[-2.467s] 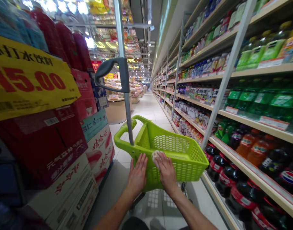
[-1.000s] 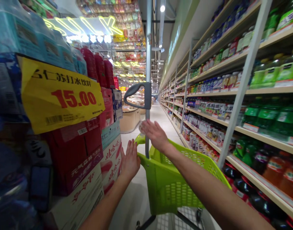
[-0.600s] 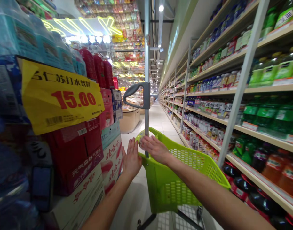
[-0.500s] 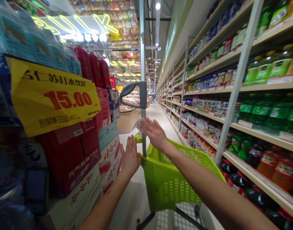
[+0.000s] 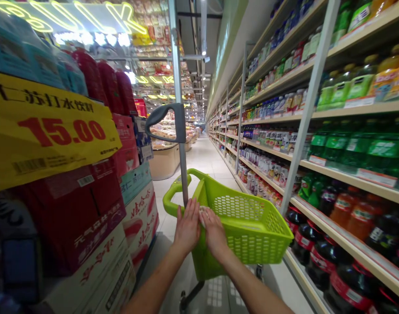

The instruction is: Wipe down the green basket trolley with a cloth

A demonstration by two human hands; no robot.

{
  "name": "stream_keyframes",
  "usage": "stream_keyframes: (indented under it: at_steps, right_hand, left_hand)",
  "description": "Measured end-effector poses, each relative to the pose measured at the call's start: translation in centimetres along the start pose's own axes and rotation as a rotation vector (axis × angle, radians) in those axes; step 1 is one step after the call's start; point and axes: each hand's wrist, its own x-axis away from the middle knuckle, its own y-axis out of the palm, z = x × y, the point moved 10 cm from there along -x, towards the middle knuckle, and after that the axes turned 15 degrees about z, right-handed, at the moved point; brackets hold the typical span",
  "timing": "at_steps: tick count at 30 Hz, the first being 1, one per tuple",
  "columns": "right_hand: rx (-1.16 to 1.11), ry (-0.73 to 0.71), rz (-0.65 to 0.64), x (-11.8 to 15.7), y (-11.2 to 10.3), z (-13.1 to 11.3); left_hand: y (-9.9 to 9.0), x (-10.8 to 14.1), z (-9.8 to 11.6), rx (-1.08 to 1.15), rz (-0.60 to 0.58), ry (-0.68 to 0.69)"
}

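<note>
A lime-green shopping cart point(image 5: 255, 248) with a perforated basket stands in front of me. From its near end rises a metal pole point(image 5: 182, 170) bearing a grey loop handle point(image 5: 167, 122). My left hand point(image 5: 188, 224) rests on the near rim at the pole's foot, its fingers extended and holding nothing. Close beside it, my right hand point(image 5: 214, 231) presses a small white wipe point(image 5: 203, 213) against the basket's rim. Most of the wipe is hidden under the fingers, so whether it is tissue or cloth is unclear.
Stacked drink cartons point(image 5: 137, 213) and a yellow price sign point(image 5: 52, 126) crowd the left. Drink shelves point(image 5: 346, 174) line the right, with large cola bottles point(image 5: 353, 279) low down. A pale aisle floor point(image 5: 202, 157) runs ahead.
My right hand has come down from the pole to the basket rim with the white wipe. The left has shifted in beside it. The whole cart sits further left in view.
</note>
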Motion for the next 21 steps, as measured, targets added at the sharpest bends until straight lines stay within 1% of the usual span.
stream_keyframes:
  at_steps: [3,4,5,6,7,9,10,11,12,13,15,17,18,19,20,21]
  right_hand:
    - [0.164,0.162,-0.021,0.9,-2.7,5.9]
    - [0.224,0.213,-0.02,1.2,-3.6,7.5]
    - [0.264,0.24,-0.023,1.5,-4.1,8.4]
    - [0.277,0.24,-0.032,1.6,-4.2,8.5]
    - [0.264,0.21,-0.047,1.7,-3.9,7.8]
    - [0.2,0.113,-0.074,1.6,-2.7,5.5]
    - [0.171,0.067,-0.085,1.5,-2.2,4.5]
    - [0.156,0.035,-0.092,1.5,-2.0,4.1]
    - [0.16,0.022,-0.099,1.5,-2.0,4.3]
    - [0.186,0.029,-0.104,1.6,-2.5,5.3]
    - [0.292,0.098,-0.1,2.1,-4.2,8.9]
    - [0.416,0.192,-0.056,2.7,-6.5,12.7]
    - [0.455,0.219,-0.037,3.1,-7.3,13.8]
    - [0.471,0.223,-0.027,3.3,-7.5,14.2]
    - [0.461,0.204,-0.028,3.4,-7.3,13.8]
    - [0.432,0.163,-0.038,3.5,-6.6,12.9]
  left_hand:
    - [1.8,1.1,1.2,0.001,-0.103,0.022]
    - [2.4,1.4,1.5,0.001,-0.144,0.021]
    - [3.0,1.6,2.0,0.007,-0.191,0.019]
    - [3.6,1.7,2.5,0.017,-0.241,0.018]
    - [4.2,1.8,3.0,0.033,-0.289,0.014]
    - [4.9,1.8,4.0,0.066,-0.366,-0.003]
    - [5.1,1.8,4.3,0.08,-0.389,-0.013]
    - [5.2,1.7,4.5,0.09,-0.403,-0.022]
    - [5.3,1.7,4.5,0.096,-0.411,-0.027]
    - [5.3,1.7,4.5,0.099,-0.416,-0.029]
    - [5.3,1.8,4.4,0.099,-0.423,-0.03]
    - [5.5,1.9,4.5,0.09,-0.43,-0.041]
    - [5.7,2.0,4.8,0.088,-0.437,-0.044]
    - [6.0,2.1,5.4,0.09,-0.449,-0.042]
    - [6.3,2.2,6.1,0.098,-0.466,-0.034]
    - [6.7,2.4,7.0,0.112,-0.484,-0.022]
